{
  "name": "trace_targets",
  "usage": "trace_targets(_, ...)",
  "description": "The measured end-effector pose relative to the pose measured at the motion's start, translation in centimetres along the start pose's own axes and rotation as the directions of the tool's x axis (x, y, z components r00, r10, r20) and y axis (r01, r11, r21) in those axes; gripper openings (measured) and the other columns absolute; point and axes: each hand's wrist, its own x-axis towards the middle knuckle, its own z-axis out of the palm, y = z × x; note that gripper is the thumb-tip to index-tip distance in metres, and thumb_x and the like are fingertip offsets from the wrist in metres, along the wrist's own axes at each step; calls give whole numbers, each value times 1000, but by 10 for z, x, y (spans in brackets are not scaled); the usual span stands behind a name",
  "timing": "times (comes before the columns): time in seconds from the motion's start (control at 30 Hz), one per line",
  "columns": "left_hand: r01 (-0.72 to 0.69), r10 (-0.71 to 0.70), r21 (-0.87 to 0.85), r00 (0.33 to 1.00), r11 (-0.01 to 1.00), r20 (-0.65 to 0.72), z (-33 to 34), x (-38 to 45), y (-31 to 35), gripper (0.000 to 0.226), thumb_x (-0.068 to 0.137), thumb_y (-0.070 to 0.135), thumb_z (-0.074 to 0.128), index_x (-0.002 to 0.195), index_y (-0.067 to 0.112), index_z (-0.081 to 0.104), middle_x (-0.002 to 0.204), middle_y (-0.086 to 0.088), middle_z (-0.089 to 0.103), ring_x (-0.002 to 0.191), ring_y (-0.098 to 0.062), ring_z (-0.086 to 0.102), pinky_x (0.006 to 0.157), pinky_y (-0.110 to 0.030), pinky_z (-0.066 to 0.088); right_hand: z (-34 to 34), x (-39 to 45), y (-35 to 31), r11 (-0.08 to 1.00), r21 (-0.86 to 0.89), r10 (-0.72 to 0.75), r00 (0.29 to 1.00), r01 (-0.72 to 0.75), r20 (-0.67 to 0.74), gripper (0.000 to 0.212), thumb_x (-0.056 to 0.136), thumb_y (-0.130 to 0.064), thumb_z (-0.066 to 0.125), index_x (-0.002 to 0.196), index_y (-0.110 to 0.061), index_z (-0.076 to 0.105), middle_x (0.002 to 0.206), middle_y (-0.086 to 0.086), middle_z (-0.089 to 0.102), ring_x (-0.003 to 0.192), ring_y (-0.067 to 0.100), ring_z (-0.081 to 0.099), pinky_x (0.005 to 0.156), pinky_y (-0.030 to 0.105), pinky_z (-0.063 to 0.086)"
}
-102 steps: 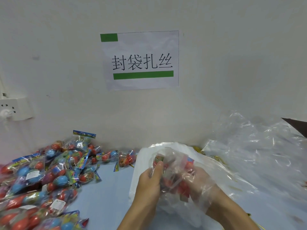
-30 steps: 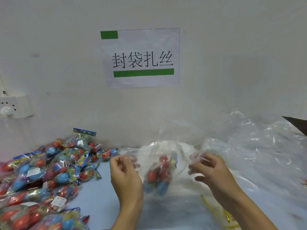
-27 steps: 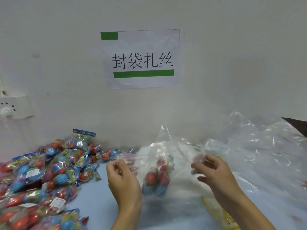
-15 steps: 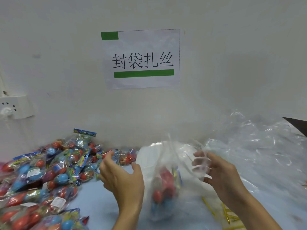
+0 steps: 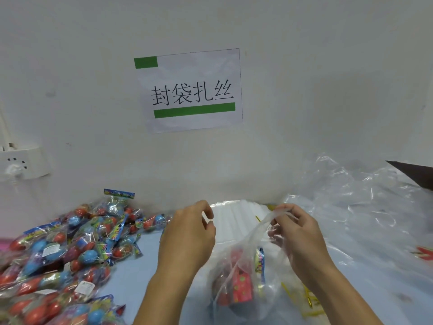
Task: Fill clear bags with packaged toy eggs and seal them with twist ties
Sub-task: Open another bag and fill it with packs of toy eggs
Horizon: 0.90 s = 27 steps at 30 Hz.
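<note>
A plain white wall (image 5: 328, 78) fills the far side of the scene, evenly lit, with a few faint scuffs. A paper sign (image 5: 189, 90) with black characters and two green bars hangs on it. At far left a white wall socket (image 5: 22, 164) holds a plug. A pale blue table (image 5: 136, 273) meets the wall's base.

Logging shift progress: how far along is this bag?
Done: an egg pack sits inside the clear bag. In hand: the right hand pinches the bag's mouth; the left hand is beside it, grip unclear. Left: no tie is on it; gold twist ties lie on the table, and the egg-pack pile waits.
</note>
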Motion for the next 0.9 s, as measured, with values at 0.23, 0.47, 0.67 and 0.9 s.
trace_targets(0.23, -14, 21, -25, 936, 1000, 351, 4, -41, -22, 38, 93, 10, 53, 113, 42, 62, 123, 21, 56, 113, 3, 52, 99, -16, 39, 6, -5, -5, 999, 41, 0, 1000, 1, -18, 22, 93, 7, 49, 86, -8, 63, 64, 3, 59, 51, 12, 57, 54, 24, 50)
trace_targets(0.47, -83, 131, -195, 960, 977, 249, 19, -36, -41, 32, 86, 2, 65, 69, 30, 66, 73, 16, 67, 80, -1, 60, 73, -11, 44, 13, -10, -12, 971, 220, 78, 993, -96, 90, 18, 94, 0, 50, 95, -8, 66, 74, 9, 63, 63, 17, 61, 69, 30, 49)
trace_targets(0.67, -25, -10, -471, 997, 882, -73, 25, -25, -44, 23, 90, 6, 67, 77, 24, 65, 76, 16, 68, 72, -4, 62, 60, -15, 46, -19, -3, -20, 970, -67, 224, 967, -233, -124, 37, 100, -22, 35, 111, -13, 70, 92, 11, 72, 83, 29, 64, 69, 36, 47)
trace_targets(0.9, 69, -176, -605, 977, 793, -119, 37, -22, -53, 18, 92, 10, 67, 82, 24, 66, 78, 9, 69, 72, -10, 63, 61, -16, 50, -26, -11, -16, 759, -636, 420, 849, -136, 321, 11, 91, 0, 64, 98, -3, 71, 83, 12, 75, 72, 20, 73, 68, 28, 57)
